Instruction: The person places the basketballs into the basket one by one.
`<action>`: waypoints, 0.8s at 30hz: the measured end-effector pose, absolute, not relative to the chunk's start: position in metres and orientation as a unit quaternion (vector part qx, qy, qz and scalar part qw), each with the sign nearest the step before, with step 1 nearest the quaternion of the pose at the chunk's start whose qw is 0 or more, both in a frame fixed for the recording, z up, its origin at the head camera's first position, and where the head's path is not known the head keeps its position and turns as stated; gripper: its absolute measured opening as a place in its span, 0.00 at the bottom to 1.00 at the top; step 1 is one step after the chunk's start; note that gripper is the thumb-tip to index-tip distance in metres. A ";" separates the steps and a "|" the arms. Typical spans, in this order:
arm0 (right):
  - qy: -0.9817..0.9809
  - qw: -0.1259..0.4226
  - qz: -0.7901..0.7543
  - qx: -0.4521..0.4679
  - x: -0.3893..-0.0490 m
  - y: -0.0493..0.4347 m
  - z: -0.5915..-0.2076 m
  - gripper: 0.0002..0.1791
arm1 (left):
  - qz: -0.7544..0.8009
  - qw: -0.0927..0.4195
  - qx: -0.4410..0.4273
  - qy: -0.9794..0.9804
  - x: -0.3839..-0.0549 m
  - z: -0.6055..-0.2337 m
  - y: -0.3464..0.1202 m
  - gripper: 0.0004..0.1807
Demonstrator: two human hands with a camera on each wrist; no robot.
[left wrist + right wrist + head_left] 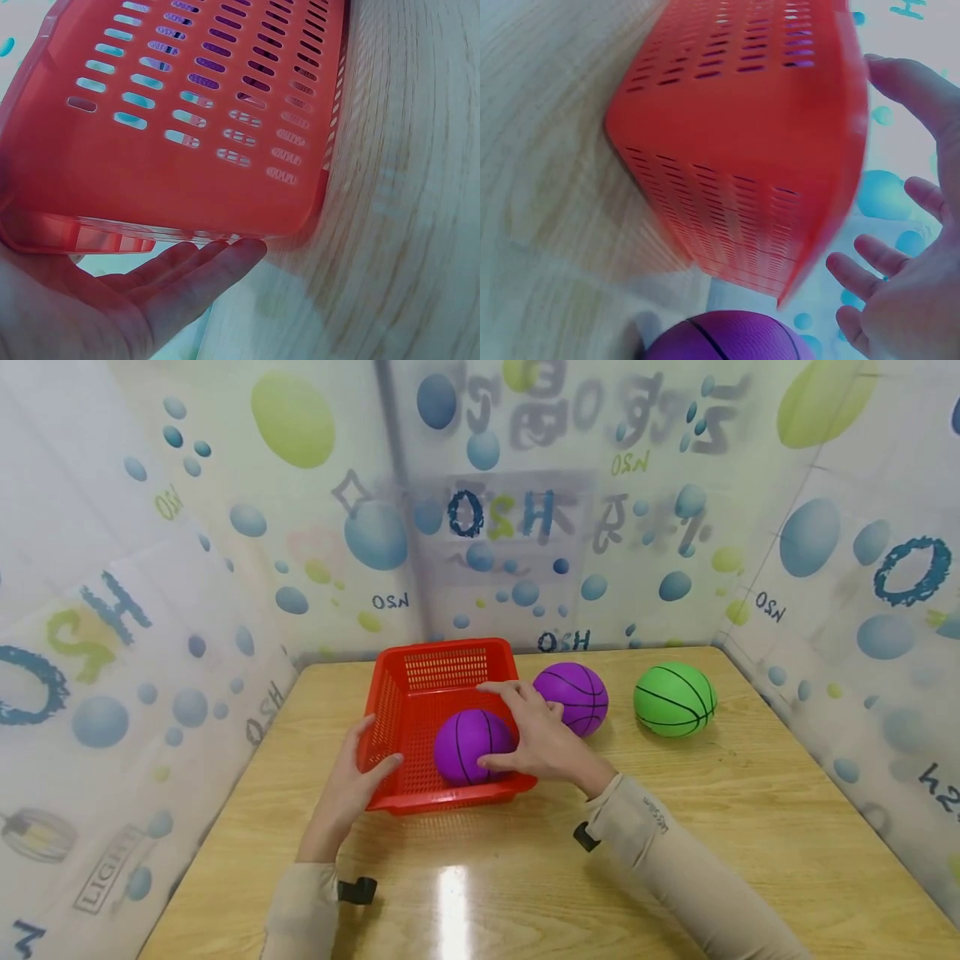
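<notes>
well, basketed purple ball (463,748); right thumb (498,762) beside

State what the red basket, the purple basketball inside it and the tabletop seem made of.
Red basket: apparently plastic, slightly glossy, with molded slots. Purple basketball: likely rubber or vinyl, low sheen, with black seam lines. Tabletop: glossy wood or laminate; grain and a bright reflection show.

Left grip (351,789): left of centre in head view, fingers roughly straight, pointing up-frame, thumb spread toward frame centre. Left forearm (302,900) rises steeply from the bottom edge. Right grip (545,737): right of centre, thumb and fingers well apart, tips toward frame left. Right forearm (675,858) slants in from lower right. Grips apart.
</notes>
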State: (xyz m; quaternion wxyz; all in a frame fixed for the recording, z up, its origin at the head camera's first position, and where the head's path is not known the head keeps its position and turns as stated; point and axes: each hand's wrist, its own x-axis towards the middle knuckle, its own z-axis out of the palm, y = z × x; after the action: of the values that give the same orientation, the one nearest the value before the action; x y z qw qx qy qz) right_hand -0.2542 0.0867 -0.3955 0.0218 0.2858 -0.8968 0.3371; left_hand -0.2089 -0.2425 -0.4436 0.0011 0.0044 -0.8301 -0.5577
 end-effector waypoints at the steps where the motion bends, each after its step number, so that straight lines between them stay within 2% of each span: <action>1: -0.899 0.026 0.336 0.280 -0.254 0.088 -0.394 0.56 | -0.559 0.001 0.004 -0.829 -0.209 -0.444 -0.242 0.49; 6: -0.898 0.060 0.352 0.257 -0.255 0.098 -0.383 0.56 | -0.563 0.002 0.003 -0.826 -0.209 -0.443 -0.242 0.49; 17: -0.842 0.143 0.478 0.207 -0.263 0.140 -0.356 0.65 | -0.565 -0.004 0.007 -0.825 -0.209 -0.444 -0.241 0.49; 24: -0.801 0.148 0.558 0.159 -0.265 0.169 -0.342 0.70 | -0.561 -0.004 0.008 -0.828 -0.209 -0.444 -0.241 0.50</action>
State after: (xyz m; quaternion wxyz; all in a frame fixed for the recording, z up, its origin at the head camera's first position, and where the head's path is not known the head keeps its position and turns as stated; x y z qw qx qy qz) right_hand -0.2652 0.1690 -0.3419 0.1484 0.1594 -0.8009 0.5578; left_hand -0.2088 -0.2413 -0.4442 -0.0039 0.0081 -0.8276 -0.5613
